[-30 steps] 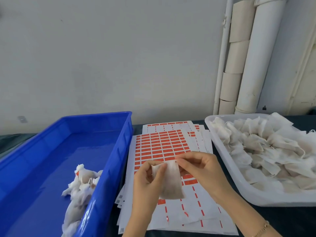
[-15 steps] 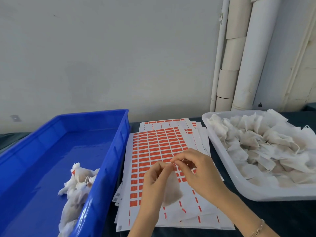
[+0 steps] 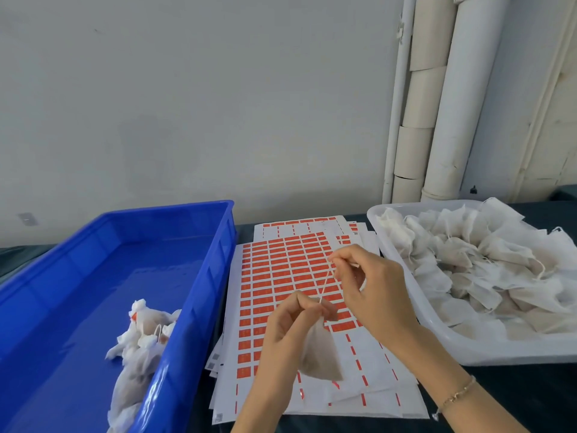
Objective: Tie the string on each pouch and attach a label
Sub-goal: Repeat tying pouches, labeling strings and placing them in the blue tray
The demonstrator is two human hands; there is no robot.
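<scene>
From my remote seat, the biggest thing in view is the deep blue plastic crate (image 3: 125, 276) on the left, with a small heap of tied white pouches (image 3: 140, 342) at its near right side; one shows a scrap of orange-red label. On the right sits the shallow white plastic tray (image 3: 468, 351), piled with loose untied white fabric pouches (image 3: 484, 270). Between the two lies a fanned stack of white sheets of small orange-red rectangular labels (image 3: 281, 267). Their print is too small for me to read, and the little code squares at the near corners are no clearer.

Both hands are raised over those sheets. The right hand (image 3: 374, 292) sits higher, palm turned away from me, thumb and forefinger pinching the upper end of the thin pale drawstring (image 3: 324, 284). The left hand (image 3: 281, 332) is lower, fingertips and thumb pinching the gathered neck of the small beige-white filled pouch (image 3: 318, 351), which hangs below them, above the label sheets. The string runs taut and slanted between the two pinches. A thin gold chain bracelet (image 3: 459, 393) circles the right wrist.
</scene>
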